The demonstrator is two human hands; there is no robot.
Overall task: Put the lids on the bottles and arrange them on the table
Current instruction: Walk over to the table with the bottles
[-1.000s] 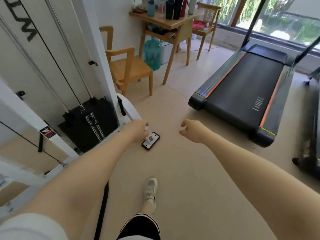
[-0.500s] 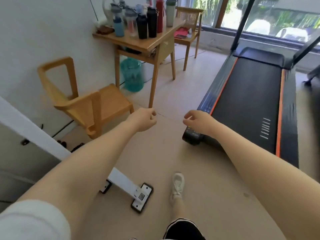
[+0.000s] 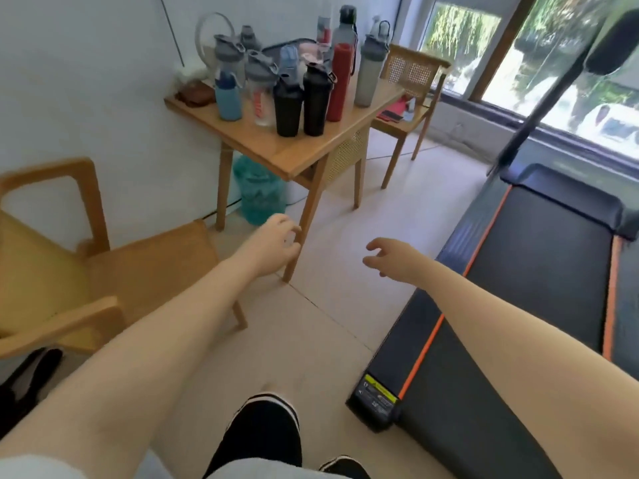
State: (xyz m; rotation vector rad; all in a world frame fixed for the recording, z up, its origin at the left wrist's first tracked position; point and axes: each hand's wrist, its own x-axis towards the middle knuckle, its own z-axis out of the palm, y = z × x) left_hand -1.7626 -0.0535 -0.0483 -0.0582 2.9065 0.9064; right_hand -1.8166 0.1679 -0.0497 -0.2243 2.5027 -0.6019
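Both arms stretched forward, low over the floor. Left hand loosely curled, empty, near a worktop leg. Right hand half open, fingers spread, empty. Bottles clustered at 12 o'clock on the worktop, apparently lidded; blurred.

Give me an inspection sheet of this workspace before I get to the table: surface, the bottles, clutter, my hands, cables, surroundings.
Surface: wooden table against the wall, front part bare.
Job's things: cluster of bottles at the back, among them two black shakers, a red bottle, a blue bottle, a tall grey bottle; those in front appear lidded, the rear ones are too blurred to tell.
Clutter: brown item at the table's left end.
Grippers: left hand and right hand open, empty, short of the table.
Cables: thin line on the wall; nature unclear.
Surroundings: wooden chair left, treadmill right, green water jug under the table.
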